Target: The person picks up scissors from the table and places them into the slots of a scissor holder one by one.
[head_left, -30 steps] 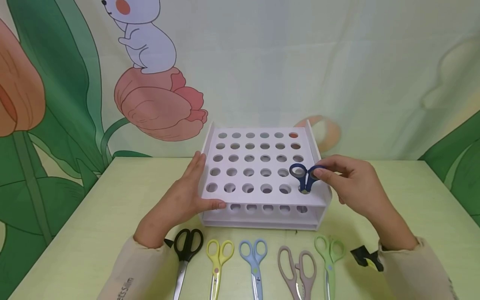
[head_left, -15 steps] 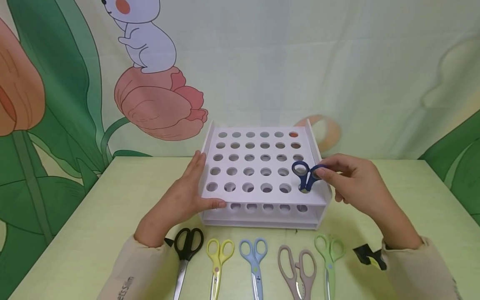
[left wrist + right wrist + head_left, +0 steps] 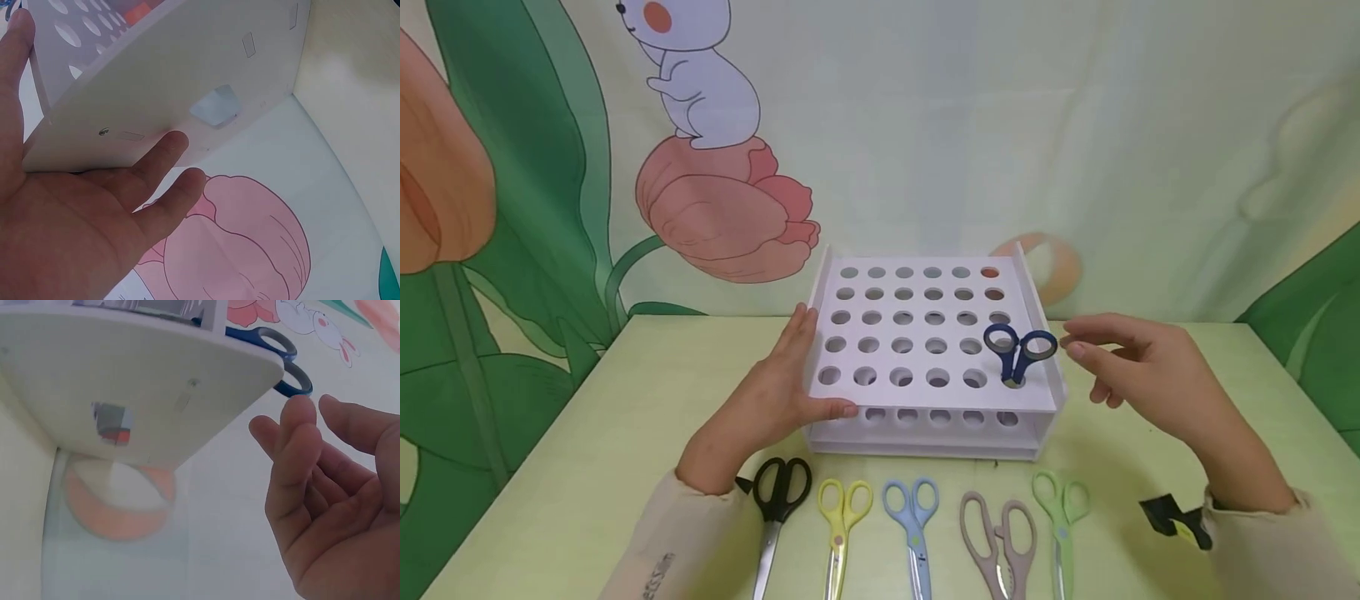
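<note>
A white rack (image 3: 917,392) with rows of round holes stands on the table. Dark blue scissors (image 3: 1021,354) stand handles up in the front right hole, blades hidden below the top plate. My left hand (image 3: 767,379) rests against the rack's left side, thumb along the front edge; in the left wrist view its straight fingers (image 3: 169,153) lie by the side panel. My right hand (image 3: 1138,367) is just right of the scissors' handles, holding nothing. In the right wrist view a small gap separates its loosely bent fingers (image 3: 299,440) from the blue handle.
Along the table's front lie black scissors (image 3: 782,492), yellow scissors (image 3: 842,517), light blue scissors (image 3: 913,521), mauve scissors (image 3: 1000,542) and green scissors (image 3: 1062,517). Behind the table (image 3: 1187,400) hangs a printed cloth (image 3: 887,133) with flowers and a white animal.
My right hand has let go of the dark blue scissors and moved off to the right. The scissors stay in their hole. My left hand keeps its place on the rack.
</note>
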